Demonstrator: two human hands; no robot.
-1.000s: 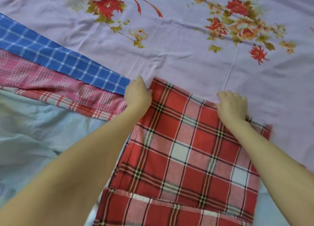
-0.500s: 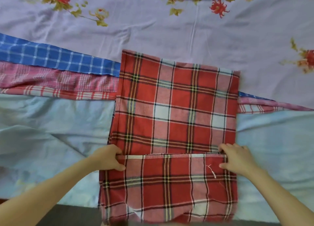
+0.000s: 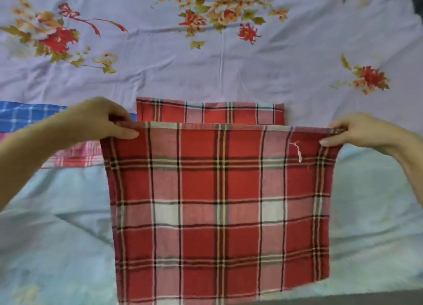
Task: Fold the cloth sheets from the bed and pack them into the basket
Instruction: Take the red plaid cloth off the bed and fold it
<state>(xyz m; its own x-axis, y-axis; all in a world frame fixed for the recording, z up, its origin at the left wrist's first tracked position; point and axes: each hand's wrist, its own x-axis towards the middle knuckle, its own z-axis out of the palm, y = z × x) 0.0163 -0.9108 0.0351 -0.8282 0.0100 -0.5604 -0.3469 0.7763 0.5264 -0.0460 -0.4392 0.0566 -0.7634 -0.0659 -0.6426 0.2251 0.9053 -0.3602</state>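
Note:
A red plaid cloth (image 3: pixel 219 201) is stretched out in front of me above the bed. My left hand (image 3: pixel 103 119) pinches its upper left corner and my right hand (image 3: pixel 357 133) pinches its upper right corner. The raised layer is pulled taut between both hands, and its far end (image 3: pixel 209 112) still lies flat on the bed beyond the lifted edge. A loose thread hangs near the upper right. No basket is in view.
A lilac floral bedsheet (image 3: pixel 206 64) covers the far half of the bed. A blue checked cloth (image 3: pixel 29 117) and a pink checked cloth (image 3: pixel 75 158) lie at the left. A pale blue sheet (image 3: pixel 57 224) spreads under the near part, down to the bed's front edge.
Both hands moved from the far edge back to the near fold, pinched its two corners, and have lifted that layer up and toward the far end.

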